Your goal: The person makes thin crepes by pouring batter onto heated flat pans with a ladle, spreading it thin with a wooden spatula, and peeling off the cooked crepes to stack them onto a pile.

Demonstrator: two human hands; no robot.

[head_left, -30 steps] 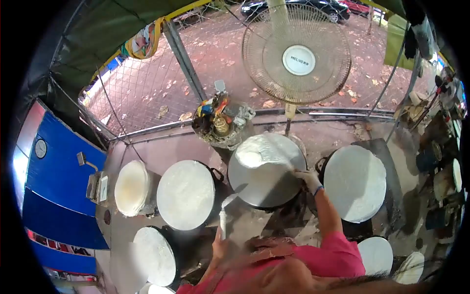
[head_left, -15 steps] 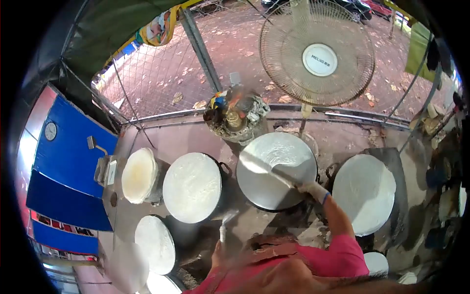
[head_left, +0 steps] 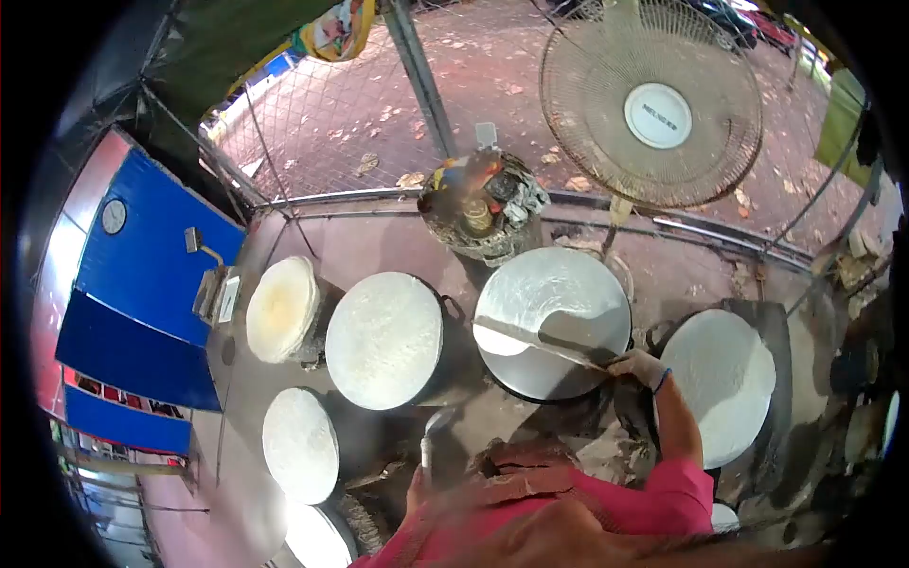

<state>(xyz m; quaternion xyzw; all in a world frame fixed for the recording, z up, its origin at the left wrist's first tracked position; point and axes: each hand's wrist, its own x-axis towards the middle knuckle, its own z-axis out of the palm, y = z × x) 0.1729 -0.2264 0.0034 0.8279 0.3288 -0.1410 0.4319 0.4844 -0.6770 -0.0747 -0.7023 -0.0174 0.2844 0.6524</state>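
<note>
My right hand, closed, grips one end of a long flat spreader. The spreader lies across a round griddle, whose surface carries a thin white wet layer, thicker and shinier toward the far left. My left hand is low in the view, partly hidden by my sleeve, closed on an upright white-handled tool. This tool has a greyish head, too blurred to name exactly, and is held apart from the griddles.
Griddles with white sheets stand at the left, lower left and right. Round flatbreads are stacked at far left. Beyond the griddle are a cluttered bin and a standing fan. Blue panels line the left.
My right hand has drawn the spreader rightward and nearer me across the griddle, changing its angle. My left hand still holds the white-handled tool. The whole view has shifted slightly.
</note>
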